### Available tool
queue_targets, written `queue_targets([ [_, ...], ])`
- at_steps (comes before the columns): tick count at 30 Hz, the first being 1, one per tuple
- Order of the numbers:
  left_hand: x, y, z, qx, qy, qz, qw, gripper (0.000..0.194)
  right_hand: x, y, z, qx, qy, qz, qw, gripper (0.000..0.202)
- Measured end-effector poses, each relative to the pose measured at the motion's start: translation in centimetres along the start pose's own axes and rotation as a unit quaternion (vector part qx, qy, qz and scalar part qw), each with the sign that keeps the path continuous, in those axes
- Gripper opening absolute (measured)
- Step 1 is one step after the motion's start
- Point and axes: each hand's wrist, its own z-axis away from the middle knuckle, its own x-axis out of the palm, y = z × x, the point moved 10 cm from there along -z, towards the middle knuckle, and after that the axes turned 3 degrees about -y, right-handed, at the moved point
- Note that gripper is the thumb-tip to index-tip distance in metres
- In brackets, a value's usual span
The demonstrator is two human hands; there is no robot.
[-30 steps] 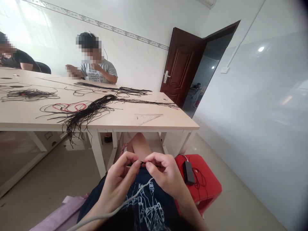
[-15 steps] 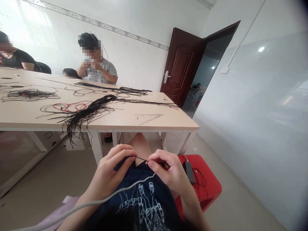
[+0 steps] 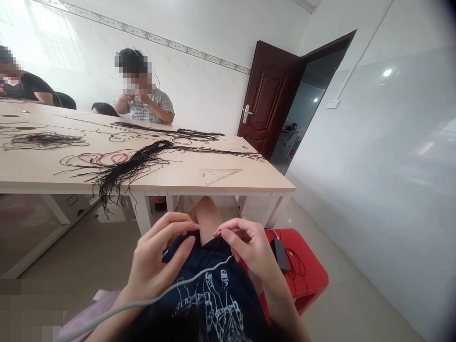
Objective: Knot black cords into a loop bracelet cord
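Note:
Above my lap, my right hand [image 3: 249, 244] is closed in a pinch on a thin black cord [image 3: 220, 231]. Only a tiny dark bit of that cord shows at the fingertips; its remaining length is hidden or too fine to make out. My left hand [image 3: 156, 254] is held just to the left, its thumb parted from the fingers and nothing visible between them. A small gap separates the two hands. Beneath them are dark blue clothing with a white print and a bare knee. A pale cable [image 3: 192, 278] runs across in front of my forearms.
On the table [image 3: 171, 183] ahead lie a bundle of black cords [image 3: 131, 164], a red cord loop [image 3: 103, 158] and a clear set square [image 3: 219, 175]. A red stool [image 3: 309, 280] with a black adapter [image 3: 280, 254] stands at my right. Other people sit across the table.
My left hand has let go of the black cord and its thumb and fingers have parted. It has shifted slightly left. My right hand keeps its pinch, a little higher.

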Motion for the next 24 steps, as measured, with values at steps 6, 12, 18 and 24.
queue_targets([
  [6,2.6,5.9,3.0,0.322,0.003,-0.225,0.920,0.016,0.2,0.4,-0.4,0.027,-0.004,-0.048,0.998,0.021],
  [12,3.9,5.2,4.1,0.360,0.056,-0.289,0.885,0.012,0.6,0.5,-0.5,0.006,-0.020,-0.123,0.992,0.021],
  [18,3.8,6.4,4.5,0.394,0.085,-0.258,0.878,0.012,0.1,0.3,-0.6,0.010,0.010,-0.139,0.990,0.017],
  [24,5.6,7.4,4.0,0.379,-0.009,-0.206,0.902,0.008,-2.6,0.7,-1.3,-0.023,0.114,-0.075,0.990,0.019],
])
